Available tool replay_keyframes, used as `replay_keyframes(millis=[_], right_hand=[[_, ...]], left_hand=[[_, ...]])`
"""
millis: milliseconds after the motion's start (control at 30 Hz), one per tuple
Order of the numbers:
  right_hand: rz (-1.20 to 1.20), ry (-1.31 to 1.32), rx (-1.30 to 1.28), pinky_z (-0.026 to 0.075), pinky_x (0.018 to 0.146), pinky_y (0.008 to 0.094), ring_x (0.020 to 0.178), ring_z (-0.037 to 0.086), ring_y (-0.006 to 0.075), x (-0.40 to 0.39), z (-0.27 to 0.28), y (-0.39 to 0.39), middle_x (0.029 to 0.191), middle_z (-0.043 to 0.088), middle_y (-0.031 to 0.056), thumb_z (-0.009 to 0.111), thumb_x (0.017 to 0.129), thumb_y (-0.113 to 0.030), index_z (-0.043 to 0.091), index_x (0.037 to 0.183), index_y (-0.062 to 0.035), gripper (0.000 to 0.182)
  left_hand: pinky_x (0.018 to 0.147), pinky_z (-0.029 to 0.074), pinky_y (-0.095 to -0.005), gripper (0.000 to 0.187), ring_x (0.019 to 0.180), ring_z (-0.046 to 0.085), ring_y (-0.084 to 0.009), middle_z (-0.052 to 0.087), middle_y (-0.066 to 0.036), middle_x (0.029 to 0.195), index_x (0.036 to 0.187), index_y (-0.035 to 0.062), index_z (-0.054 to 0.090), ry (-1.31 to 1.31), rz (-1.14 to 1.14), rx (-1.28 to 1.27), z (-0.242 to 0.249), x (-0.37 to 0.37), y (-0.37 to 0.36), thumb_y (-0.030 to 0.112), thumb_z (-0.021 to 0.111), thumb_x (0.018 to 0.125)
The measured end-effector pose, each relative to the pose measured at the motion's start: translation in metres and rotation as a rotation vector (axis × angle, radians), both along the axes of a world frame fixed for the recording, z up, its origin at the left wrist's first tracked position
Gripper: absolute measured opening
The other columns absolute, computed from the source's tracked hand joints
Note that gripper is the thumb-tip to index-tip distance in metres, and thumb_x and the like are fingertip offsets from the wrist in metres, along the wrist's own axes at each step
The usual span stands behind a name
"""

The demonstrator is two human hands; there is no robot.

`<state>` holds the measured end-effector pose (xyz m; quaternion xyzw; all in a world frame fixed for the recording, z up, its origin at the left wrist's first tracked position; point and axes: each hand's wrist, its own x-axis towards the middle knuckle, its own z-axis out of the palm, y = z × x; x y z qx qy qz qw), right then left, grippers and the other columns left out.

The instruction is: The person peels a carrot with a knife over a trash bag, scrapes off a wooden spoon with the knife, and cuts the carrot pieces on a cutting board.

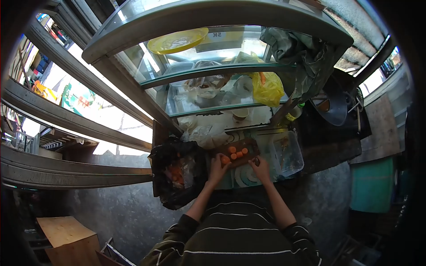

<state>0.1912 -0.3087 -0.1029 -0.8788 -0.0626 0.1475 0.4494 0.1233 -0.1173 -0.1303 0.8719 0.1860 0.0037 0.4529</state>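
On a brown cutting board (248, 145) lie several short orange carrot pieces (239, 154). My left hand (216, 170) is closed at the board's left end, its fingertips on a carrot piece (225, 160). At the right end of the board, my right hand (261, 169) is closed around something small and dark, perhaps a handle; no blade can be made out. A clear plastic container (296, 156) stands just right of my right hand. Below the board, between my hands, a pale round shape (245, 176) shows on the glass-like worktop.
Left of the board sits a black plastic bag (159, 153) holding orange scraps. Clear plastic bags (206, 135) lie behind my left hand. A glass cabinet (213, 71) rises ahead, with a yellow bag (268, 91) inside. A wok (333, 106) stands at right.
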Motion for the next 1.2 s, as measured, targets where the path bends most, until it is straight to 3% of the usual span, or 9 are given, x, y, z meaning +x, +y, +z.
replay_keyframes(millis=[67,167,233,333,433,500,633,900,1200], right_hand=[[-0.019,-0.006,-0.062,0.043,0.056,0.0339,0.059,0.057,0.0217,0.007,-0.026,-0.016,0.064,0.057,0.0132,0.066,0.075,-0.023,0.058,0.079,0.0018,0.026],[-0.024,-0.203,-0.063,0.044,0.061,0.0378,0.068,0.059,0.0303,0.018,-0.057,-0.031,0.071,0.059,0.0153,0.063,0.076,-0.018,0.061,0.091,-0.0005,0.024],[0.093,-0.159,-0.178,0.046,0.067,0.0402,0.079,0.058,0.0331,0.022,-0.052,-0.030,0.082,0.061,0.0161,0.062,0.074,-0.015,0.056,0.109,-0.0060,0.037],[0.175,-0.078,-0.411,0.047,0.070,0.0410,0.085,0.058,0.0325,0.031,-0.055,-0.023,0.090,0.061,0.0149,0.063,0.071,-0.013,0.048,0.122,-0.0130,0.053],[0.215,-0.064,-0.273,0.048,0.073,0.0408,0.087,0.058,0.0313,0.037,-0.061,-0.024,0.096,0.060,0.0137,0.063,0.070,-0.013,0.043,0.127,-0.0183,0.061],[0.230,-0.066,-0.274,0.048,0.073,0.0407,0.086,0.058,0.0314,0.036,-0.060,-0.027,0.096,0.060,0.0133,0.063,0.070,-0.012,0.043,0.127,-0.0205,0.061],[0.240,-0.134,-0.256,0.048,0.072,0.0406,0.084,0.059,0.0312,0.024,-0.065,-0.047,0.094,0.060,0.0125,0.062,0.069,-0.012,0.044,0.126,-0.0262,0.061],[0.250,-0.098,-0.305,0.048,0.069,0.0405,0.081,0.060,0.0298,0.035,-0.080,-0.034,0.093,0.060,0.0109,0.065,0.068,-0.020,0.047,0.122,-0.0240,0.057],[0.268,-0.049,-0.448,0.049,0.071,0.0400,0.083,0.060,0.0291,0.017,-0.056,-0.052,0.090,0.060,0.0106,0.064,0.069,-0.025,0.049,0.119,-0.0210,0.052]], left_hand=[[0.081,0.040,-0.0392,0.045,0.096,0.049,-0.0337,0.052,-0.016,0.106,0.112,0.0042,0.044,0.003,0.021,0.120,-0.036,0.007,0.002,0.030,0.061,0.079],[0.086,0.037,-0.0440,0.045,0.103,0.043,-0.0348,0.045,-0.017,0.116,0.113,0.0042,0.042,-0.041,0.041,0.355,-0.046,0.015,0.000,0.030,0.059,0.080],[0.087,0.036,-0.0460,0.047,0.107,0.040,-0.0344,0.042,-0.017,0.120,0.115,0.0046,0.042,-0.064,0.027,0.462,-0.042,0.005,-0.009,0.032,0.059,0.080],[0.090,0.033,-0.0446,0.055,0.112,0.036,-0.0351,0.037,-0.017,0.124,0.117,0.0045,0.041,-0.191,0.081,0.450,-0.025,0.013,-0.019,0.037,0.060,0.077],[0.092,0.029,-0.0480,0.063,0.117,0.031,-0.0347,0.034,-0.016,0.127,0.119,0.0072,0.041,-0.187,-0.081,0.539,-0.021,0.022,-0.031,0.046,0.061,0.073],[0.092,0.026,-0.0528,0.069,0.121,0.028,-0.0331,0.032,-0.015,0.130,0.120,0.0101,0.041,-0.147,-0.206,0.676,-0.026,0.032,-0.031,0.052,0.063,0.069],[0.091,0.024,-0.0549,0.068,0.121,0.029,-0.0329,0.032,-0.016,0.130,0.118,0.0123,0.045,-0.140,-0.262,0.654,-0.032,0.049,-0.026,0.053,0.064,0.067],[0.074,0.038,-0.0464,0.040,0.106,0.045,-0.0253,0.045,-0.011,0.119,0.107,0.0190,0.053,-0.317,-0.361,0.913,-0.074,0.050,-0.023,0.038,0.061,0.073],[0.070,0.038,-0.0434,0.033,0.097,0.049,-0.0235,0.050,-0.007,0.109,0.101,0.0209,0.054,-0.458,-0.395,0.949,-0.077,0.043,0.000,0.033,0.063,0.071]])
